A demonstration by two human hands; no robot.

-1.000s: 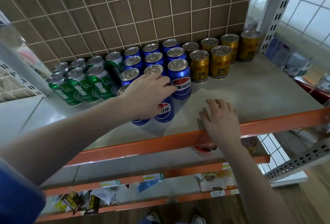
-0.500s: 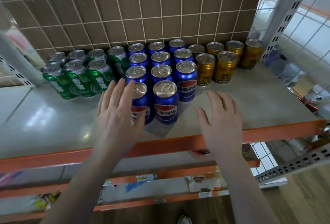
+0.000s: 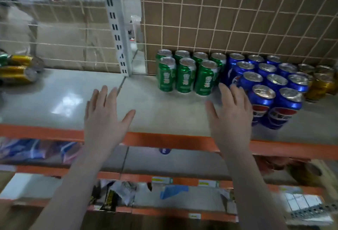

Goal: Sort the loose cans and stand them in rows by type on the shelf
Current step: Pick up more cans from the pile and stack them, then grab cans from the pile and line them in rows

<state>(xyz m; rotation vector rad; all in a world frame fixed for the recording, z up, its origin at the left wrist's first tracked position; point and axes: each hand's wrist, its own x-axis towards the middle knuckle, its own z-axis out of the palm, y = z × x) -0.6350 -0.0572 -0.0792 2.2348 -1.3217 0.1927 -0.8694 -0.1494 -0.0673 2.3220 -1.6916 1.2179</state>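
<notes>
Both hands empty, fingers spread flat over the shelf [image 3: 150, 105] front: left hand [image 3: 106, 114] hovers over bare shelf, right hand [image 3: 230, 112] just left of the blue cans [image 3: 263, 101]. Green cans [image 3: 184, 76] stand in rows beyond and between the hands, gold cans [image 3: 319, 83] far right past the blue. Loose cans [image 3: 17, 68] lie on their sides well left of the left hand, blurred. Next step probably fetch those: grip one mid-body, stand upright, slot it with its matching colour, don't bump the standing rows.

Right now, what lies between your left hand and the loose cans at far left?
Head view: only bare shelf between the left hand and loose cans.
</notes>
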